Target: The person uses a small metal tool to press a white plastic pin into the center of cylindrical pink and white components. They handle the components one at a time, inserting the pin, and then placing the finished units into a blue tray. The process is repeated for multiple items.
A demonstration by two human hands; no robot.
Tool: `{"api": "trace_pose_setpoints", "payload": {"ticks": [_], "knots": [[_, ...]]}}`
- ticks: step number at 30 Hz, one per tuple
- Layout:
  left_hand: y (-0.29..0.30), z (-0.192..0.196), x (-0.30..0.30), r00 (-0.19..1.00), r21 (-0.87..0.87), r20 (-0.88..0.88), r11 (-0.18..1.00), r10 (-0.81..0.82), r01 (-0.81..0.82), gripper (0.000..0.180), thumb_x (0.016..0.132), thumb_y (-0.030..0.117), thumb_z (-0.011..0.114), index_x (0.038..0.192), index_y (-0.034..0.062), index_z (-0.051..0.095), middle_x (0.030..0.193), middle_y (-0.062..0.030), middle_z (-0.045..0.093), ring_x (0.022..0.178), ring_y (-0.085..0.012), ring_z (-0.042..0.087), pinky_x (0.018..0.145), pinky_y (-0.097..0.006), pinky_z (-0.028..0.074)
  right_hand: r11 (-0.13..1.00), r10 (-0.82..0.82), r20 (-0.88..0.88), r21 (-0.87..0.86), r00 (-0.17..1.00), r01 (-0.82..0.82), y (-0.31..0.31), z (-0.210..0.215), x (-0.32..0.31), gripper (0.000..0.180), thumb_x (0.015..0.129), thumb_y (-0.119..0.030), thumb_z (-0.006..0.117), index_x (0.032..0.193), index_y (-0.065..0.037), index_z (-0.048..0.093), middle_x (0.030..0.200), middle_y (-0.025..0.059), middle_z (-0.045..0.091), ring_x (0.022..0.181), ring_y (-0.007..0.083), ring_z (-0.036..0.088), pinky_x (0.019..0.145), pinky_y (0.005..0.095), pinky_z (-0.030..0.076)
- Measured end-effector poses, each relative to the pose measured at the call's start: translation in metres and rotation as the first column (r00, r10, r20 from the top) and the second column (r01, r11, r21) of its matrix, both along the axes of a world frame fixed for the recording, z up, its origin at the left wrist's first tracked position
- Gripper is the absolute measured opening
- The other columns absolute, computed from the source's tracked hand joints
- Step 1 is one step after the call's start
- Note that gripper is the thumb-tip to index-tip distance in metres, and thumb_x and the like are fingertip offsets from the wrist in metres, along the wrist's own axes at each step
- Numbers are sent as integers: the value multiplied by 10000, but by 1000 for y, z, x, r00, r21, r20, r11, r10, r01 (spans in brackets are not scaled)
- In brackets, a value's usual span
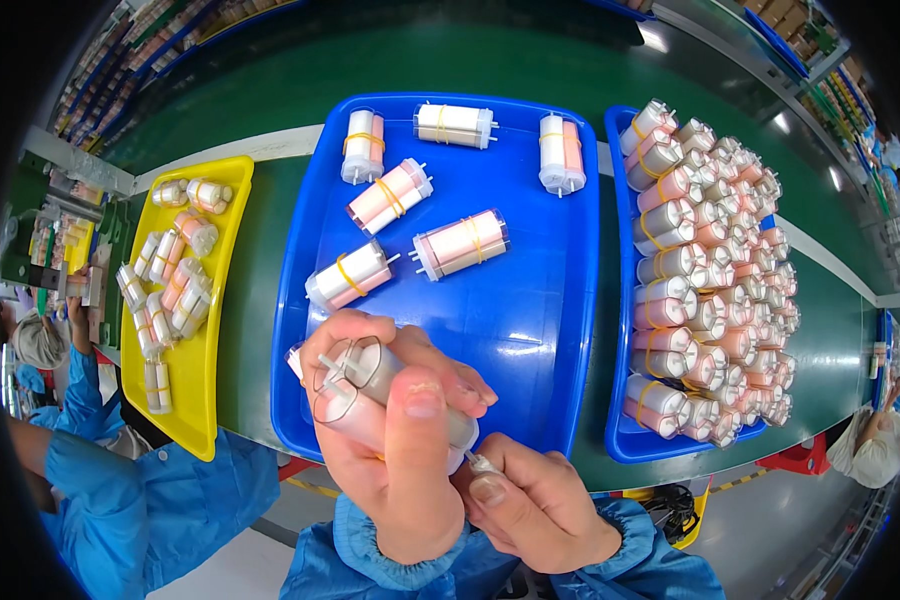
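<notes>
My left hand [395,440] is wrapped round a twin cylinder unit [355,385], white and pink with clear round ends, tilted above the front of the blue tray [540,370]. A thin pin sticks out of its lower end. There my right hand [535,500] pinches a small translucent tip-like piece [482,464]; whether that is fixed to the pin I cannot tell. Farther back in the tray lie several similar units, among them one banded unit [460,244] in the middle and another [350,275] just beyond my left hand. Part of one more shows beside my left fingers.
On the right, a second blue tray [618,400] is stacked high with banded units [670,265]. A yellow tray [215,370] with smaller white and pink units stands at left on the green table [255,250]. Beside it at far left is a person in a blue sleeve [170,500].
</notes>
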State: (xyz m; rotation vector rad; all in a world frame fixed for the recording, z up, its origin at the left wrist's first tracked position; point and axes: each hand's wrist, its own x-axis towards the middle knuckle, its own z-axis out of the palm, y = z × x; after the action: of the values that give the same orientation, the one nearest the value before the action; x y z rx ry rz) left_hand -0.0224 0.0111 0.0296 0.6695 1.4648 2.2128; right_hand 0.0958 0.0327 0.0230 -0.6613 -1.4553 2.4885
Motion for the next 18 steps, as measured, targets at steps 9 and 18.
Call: {"api": "trace_pose_setpoints", "payload": {"ticks": [9, 18], "knots": [[-11, -3, -2, 981, 131, 118, 982, -155, 139, 403, 871, 183, 619, 1152, 2, 392, 673, -99, 556, 561, -136, 518, 562, -279, 464, 942, 209, 11, 267, 978, -204, 22, 1, 13, 134, 971, -177, 530, 924, -52, 518, 637, 53, 534, 490, 170, 522, 464, 299, 397], [-12, 1, -7, 916, 34, 313, 967, -251, 253, 440, 884, 274, 608, 1187, 11, 428, 661, -78, 543, 564, -129, 514, 581, -277, 460, 748, -82, -192, 637, 978, 188, 31, 10, 29, 250, 788, -112, 756, 956, -23, 593, 719, 81, 628, 511, 165, 583, 438, 266, 434]]}}
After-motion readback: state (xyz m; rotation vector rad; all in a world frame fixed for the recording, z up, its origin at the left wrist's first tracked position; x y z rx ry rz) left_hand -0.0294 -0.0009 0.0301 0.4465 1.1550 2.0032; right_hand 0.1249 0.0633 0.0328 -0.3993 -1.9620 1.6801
